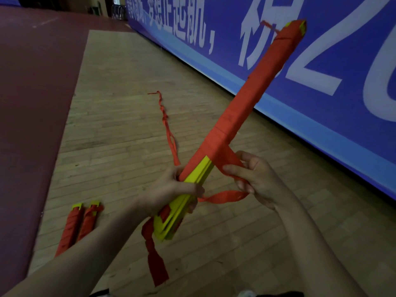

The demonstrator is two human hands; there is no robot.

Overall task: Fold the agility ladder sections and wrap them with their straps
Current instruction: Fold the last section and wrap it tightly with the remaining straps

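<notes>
A bundle of folded yellow ladder rungs (192, 179) slants up to the right, most of its length wound in red strap (246, 97). My left hand (175, 189) grips the bundle near its lower yellow end. My right hand (255, 179) pinches the loose red strap just where it leaves the wound part. A red strap tail (156, 266) hangs from the lower end, and a long twisted strap (167, 125) trails away over the floor.
Two wrapped ladder bundles (77, 226) lie side by side on the wooden floor (120, 93) at lower left. A dark red mat (32, 93) borders the floor on the left. A blue banner wall (321, 71) with white lettering runs along the right.
</notes>
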